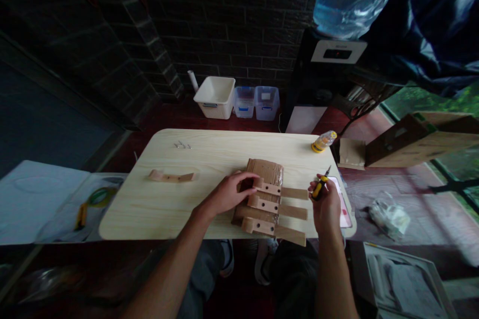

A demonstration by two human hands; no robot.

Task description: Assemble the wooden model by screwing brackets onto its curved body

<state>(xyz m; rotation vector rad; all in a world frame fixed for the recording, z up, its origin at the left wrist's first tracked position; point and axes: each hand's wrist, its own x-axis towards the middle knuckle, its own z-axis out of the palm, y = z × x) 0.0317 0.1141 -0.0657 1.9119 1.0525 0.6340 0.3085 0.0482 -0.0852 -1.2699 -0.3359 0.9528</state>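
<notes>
Three curved wooden hook pieces with dark holes lie in a row across a taped cardboard package (pixel 265 165). My left hand (pixel 232 192) has its thumb and fingers around the curved end of the farthest wooden hook (pixel 271 188). Nearer to me are the middle wooden hook (pixel 267 205) and the closest wooden hook (pixel 264 226). In my right hand (pixel 327 204) is a yellow and black screwdriver (pixel 319 188), its tip angled up and away. Another curved wooden hook (pixel 172 177) rests by itself on the left of the table.
Several small screws (pixel 182 145) lie at the back left of the pale wooden table (pixel 220 144). A clear container with a yellow base (pixel 324 142) stands at the back right. Beside my right hand is a phone-like device (pixel 345 204). Plastic bins (pixel 215 104) stand beyond the table.
</notes>
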